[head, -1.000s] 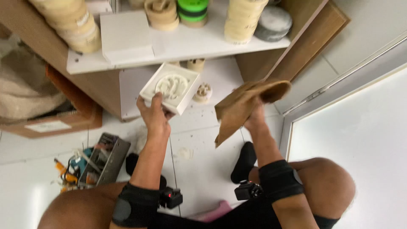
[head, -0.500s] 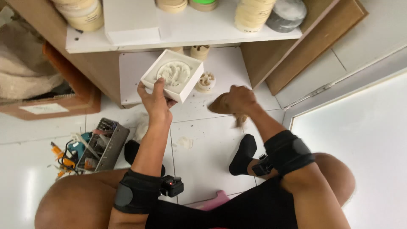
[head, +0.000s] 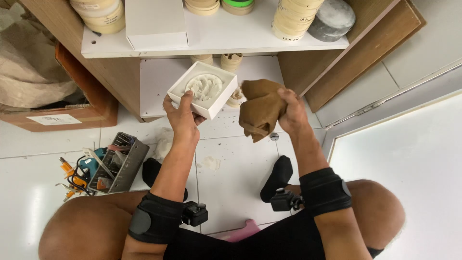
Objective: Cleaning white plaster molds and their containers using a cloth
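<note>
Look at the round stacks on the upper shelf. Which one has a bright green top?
The middle stack, at the picture's top edge. Its top is bright green; the stacks beside it are cream or tan, and the round thing at the far right is grey.

Left hand (head: 182,114) was raised ahead of the body, fingers curled in a grip, thumb on top, forearm running straight up from the knee. Right hand (head: 290,111) was up at the same height, fist closed tight, wrist bent inward. Both forearms wore black bands near the elbow. Hands near each other, not touching.
</note>
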